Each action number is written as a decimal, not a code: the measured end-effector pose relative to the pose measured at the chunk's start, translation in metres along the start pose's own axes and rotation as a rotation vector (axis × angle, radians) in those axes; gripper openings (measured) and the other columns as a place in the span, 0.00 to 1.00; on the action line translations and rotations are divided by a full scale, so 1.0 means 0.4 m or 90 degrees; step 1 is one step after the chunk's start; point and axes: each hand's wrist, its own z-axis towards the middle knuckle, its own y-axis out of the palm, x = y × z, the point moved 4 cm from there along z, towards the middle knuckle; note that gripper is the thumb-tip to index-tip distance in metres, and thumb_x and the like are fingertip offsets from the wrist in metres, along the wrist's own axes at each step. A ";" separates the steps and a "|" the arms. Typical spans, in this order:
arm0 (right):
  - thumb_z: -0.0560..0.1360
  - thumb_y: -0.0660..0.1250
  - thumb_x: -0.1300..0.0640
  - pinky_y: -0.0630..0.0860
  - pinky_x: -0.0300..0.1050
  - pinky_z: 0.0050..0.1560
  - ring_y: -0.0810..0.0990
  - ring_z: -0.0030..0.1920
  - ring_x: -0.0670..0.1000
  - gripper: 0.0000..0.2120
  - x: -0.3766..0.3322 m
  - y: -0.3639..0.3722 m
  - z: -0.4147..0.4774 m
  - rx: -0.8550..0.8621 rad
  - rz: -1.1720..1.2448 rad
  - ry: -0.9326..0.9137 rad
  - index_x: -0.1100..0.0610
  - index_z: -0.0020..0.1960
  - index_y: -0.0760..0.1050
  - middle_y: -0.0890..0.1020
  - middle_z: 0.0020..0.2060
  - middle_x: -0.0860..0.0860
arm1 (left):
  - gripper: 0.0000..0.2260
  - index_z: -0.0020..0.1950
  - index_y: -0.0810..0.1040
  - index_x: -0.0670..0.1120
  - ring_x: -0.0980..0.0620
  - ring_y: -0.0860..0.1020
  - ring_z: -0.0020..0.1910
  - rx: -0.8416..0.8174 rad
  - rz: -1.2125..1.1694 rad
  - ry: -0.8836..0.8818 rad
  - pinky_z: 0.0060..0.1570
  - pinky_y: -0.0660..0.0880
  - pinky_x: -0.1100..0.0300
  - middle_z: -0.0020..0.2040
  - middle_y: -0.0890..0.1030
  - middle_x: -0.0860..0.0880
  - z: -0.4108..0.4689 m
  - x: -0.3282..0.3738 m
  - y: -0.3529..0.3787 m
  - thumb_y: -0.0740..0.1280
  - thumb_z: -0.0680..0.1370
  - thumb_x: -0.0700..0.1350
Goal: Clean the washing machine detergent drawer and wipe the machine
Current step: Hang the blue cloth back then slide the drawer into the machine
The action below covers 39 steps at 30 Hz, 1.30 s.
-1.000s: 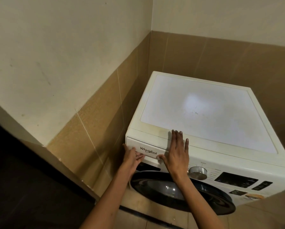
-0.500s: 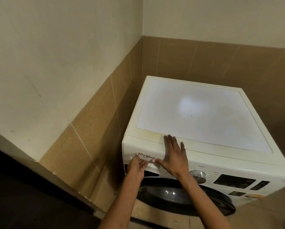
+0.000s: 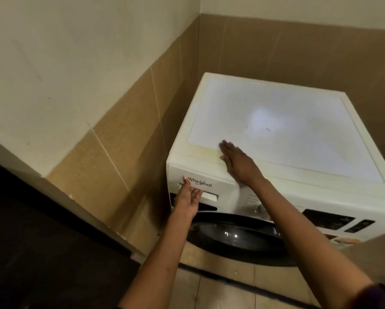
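Detergent drawer point(image 3: 222, 186) front against left hand point(image 3: 188, 200): thumb on its face, fingers at handle recess, grip unclear. Right hand point(image 3: 236, 162) flat, fingers straight, on washing machine point(image 3: 298, 130) top, up-right of it.

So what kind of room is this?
Probably a laundry corner at home. A white front-loading Whirlpool washing machine stands tucked into the corner, the lower walls are covered in tan tiles, and the floor is tiled too.
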 end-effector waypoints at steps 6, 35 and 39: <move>0.82 0.51 0.55 0.49 0.40 0.73 0.56 0.75 0.49 0.22 -0.001 0.000 -0.006 0.004 0.010 -0.006 0.57 0.75 0.57 0.58 0.75 0.52 | 0.20 0.69 0.66 0.39 0.49 0.77 0.44 0.004 -0.042 0.005 0.31 0.80 0.61 0.46 0.79 0.44 -0.089 -0.055 -0.130 0.59 0.80 0.46; 0.78 0.61 0.60 0.71 0.45 0.53 0.72 0.53 0.57 0.15 -0.008 -0.008 -0.022 0.152 0.043 -0.068 0.55 0.63 0.76 0.76 0.54 0.55 | 0.20 0.66 0.68 0.39 0.43 0.73 0.65 0.001 0.009 0.017 0.56 0.73 0.50 0.44 0.78 0.44 0.033 -0.005 0.000 0.62 0.78 0.48; 0.78 0.61 0.60 0.69 0.45 0.51 0.73 0.52 0.57 0.15 -0.008 -0.009 -0.021 0.159 0.024 -0.074 0.56 0.63 0.76 0.77 0.53 0.55 | 0.18 0.63 0.70 0.38 0.43 0.72 0.66 -0.001 -0.003 0.014 0.58 0.72 0.50 0.45 0.78 0.44 0.024 -0.005 0.001 0.62 0.78 0.48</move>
